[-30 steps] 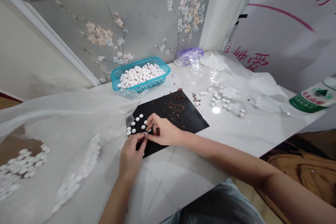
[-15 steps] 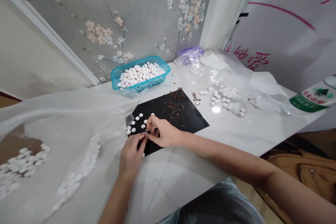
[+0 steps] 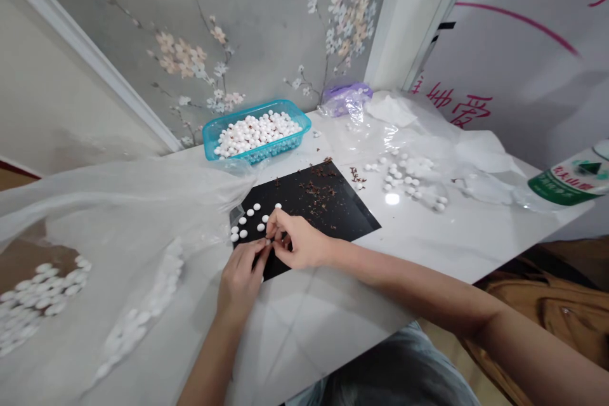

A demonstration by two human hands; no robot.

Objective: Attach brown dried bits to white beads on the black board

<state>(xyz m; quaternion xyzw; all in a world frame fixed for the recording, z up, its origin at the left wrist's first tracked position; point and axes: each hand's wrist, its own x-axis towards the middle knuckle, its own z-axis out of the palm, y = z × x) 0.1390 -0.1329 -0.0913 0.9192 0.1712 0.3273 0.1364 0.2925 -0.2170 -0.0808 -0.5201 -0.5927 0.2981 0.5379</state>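
Observation:
Over the near edge of a black mat (image 3: 354, 212), my two hands meet at their fingertips. My left hand (image 3: 241, 276) is closed, its thumb and fingers pinching a small white round piece (image 3: 268, 242), mostly hidden. Right beside it, my right hand (image 3: 299, 242) is curled in a pinch; whatever sits between its fingertips is too small to make out. Several loose white round pieces (image 3: 243, 221) lie on the mat just beyond my hands. Small brown bits (image 3: 318, 190) are scattered over the mat's far part.
A blue basket (image 3: 304, 122) of white pieces with brown bits stands by the wall. Clear plastic bags (image 3: 143, 203) with more white pieces spread at left. More pieces (image 3: 402, 174) lie at right under clear plastic. A green-labelled bottle (image 3: 568, 181) lies at the right edge.
My hands stay together in almost the same spot. The right fingertips have shifted slightly at the white piece, and the whole view has moved a little.

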